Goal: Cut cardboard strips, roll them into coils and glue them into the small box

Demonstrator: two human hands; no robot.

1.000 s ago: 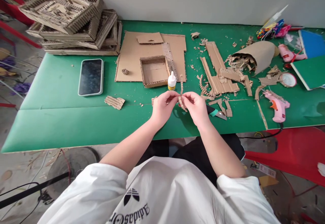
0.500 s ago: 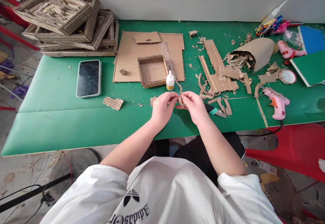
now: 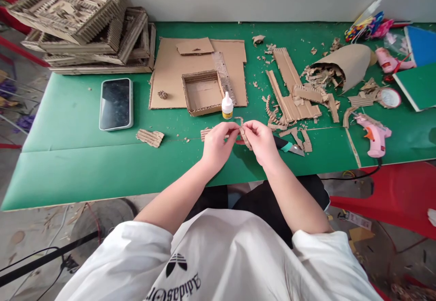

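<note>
My left hand [image 3: 216,146] and my right hand [image 3: 262,141] meet over the front middle of the green table [image 3: 85,155]. Between their fingertips they pinch a thin corrugated cardboard strip [image 3: 244,136], which bends up at its far end. Just beyond the hands stands a small white glue bottle [image 3: 226,106] with a yellow label. Behind it sits a small open cardboard box [image 3: 202,92] on a flat cardboard sheet [image 3: 170,73]. A utility knife [image 3: 289,146] with a teal grip lies right of my right hand.
A phone [image 3: 116,103] lies face up at the left. Stacked cardboard frames [image 3: 85,28] fill the back left corner. Cardboard strips and scraps [image 3: 293,96], a cardboard cone [image 3: 350,62] and a pink glue gun [image 3: 373,135] lie at the right. A red chair [image 3: 391,196] stands beside me.
Both hands stay together on the strip, turning it slightly between the fingers. The view has tilted down a little.
</note>
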